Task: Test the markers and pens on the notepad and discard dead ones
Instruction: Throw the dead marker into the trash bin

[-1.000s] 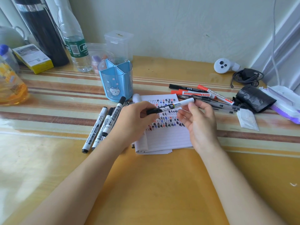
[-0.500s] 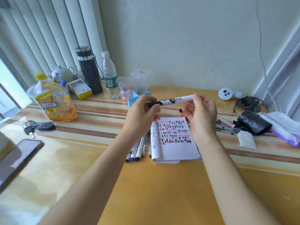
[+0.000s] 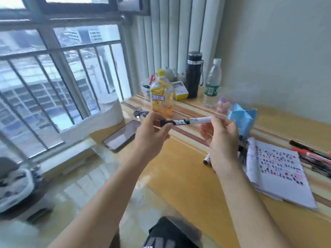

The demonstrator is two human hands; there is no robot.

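From the head camera, the marker [image 3: 188, 121] was held level in the air above the worktop [image 3: 179, 176], between both hands and well left of the notepad [image 3: 275, 167]. The left hand [image 3: 152, 129] pinched its dark cap end between thumb and fingers. The right hand [image 3: 222, 138] pinched the white barrel end, its fingers curled round it. The cap looked closed on the barrel, though blur left that unsure.

The notepad lay open at the right, its page crowded with coloured test marks. With the marker capped and held away from the page, the step looked like the verdict on this one: either uncapping it for a trial, or carrying it off as dead. A trial would call for pulling the cap off with the left hand and bringing the tip over to a bare patch of the page. Discarding would call for a bin, and none could be made out.

A blue pen holder [image 3: 241, 119] stood just behind the right hand. More markers [image 3: 207, 161] lay partly hidden under that wrist, and red and black pens [image 3: 318, 154] beyond the notepad. A phone [image 3: 121, 136], keys [image 3: 138, 112], a yellow drink bottle [image 3: 162, 97], a black flask [image 3: 194, 74] and a water bottle [image 3: 212, 85] crowded the far left. They stood in the way of any sweep towards the window.
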